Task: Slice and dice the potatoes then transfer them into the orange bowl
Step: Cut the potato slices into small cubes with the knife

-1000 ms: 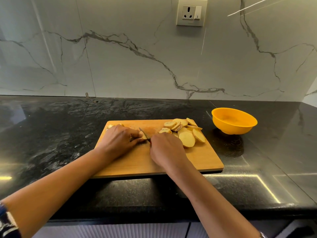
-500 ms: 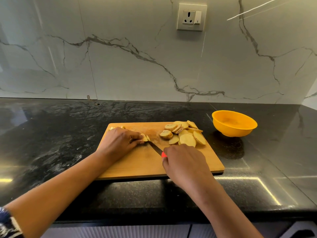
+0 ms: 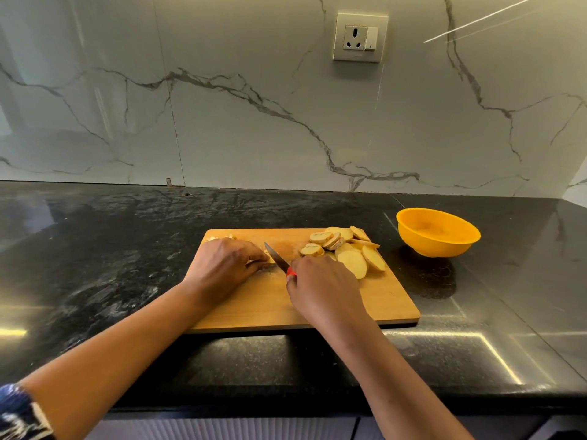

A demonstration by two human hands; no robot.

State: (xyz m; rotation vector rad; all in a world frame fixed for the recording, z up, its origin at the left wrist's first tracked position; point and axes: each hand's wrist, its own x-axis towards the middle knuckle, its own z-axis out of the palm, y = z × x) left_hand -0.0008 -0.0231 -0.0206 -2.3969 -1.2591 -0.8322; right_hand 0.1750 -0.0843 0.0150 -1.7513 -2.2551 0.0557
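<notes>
Potato slices (image 3: 346,252) lie in a loose, overlapping heap on the far right part of the wooden cutting board (image 3: 390,300), seen from the head camera; the rounds are pale with brown skin at their rims, some flat and some leaning on their neighbours; the left hand (image 3: 222,268) sits on the board's far left part, its fingers curled down and clamped on a small potato piece (image 3: 270,258), most of which the knuckles hide; a few pale scraps (image 3: 216,238) show at the board's far left corner, just beyond that hand; the right hand (image 3: 320,290) has its fingers wrapped tight round the red handle of a knife (image 3: 276,257), whose dark blade points away and to the left, its tip just beside the left fingertips; the heap lies just beyond and to the right of this hand; the orange bowl (image 3: 438,233) stands upright on the black stone counter (image 3: 95,249), off the board's far right corner and apart from it, with nothing visible inside; behind runs a white marble wall (image 3: 222,122) with grey veins, bearing a socket (image 3: 360,37); a patterned sleeve (image 3: 19,411) shows at the lower left edge.
</notes>
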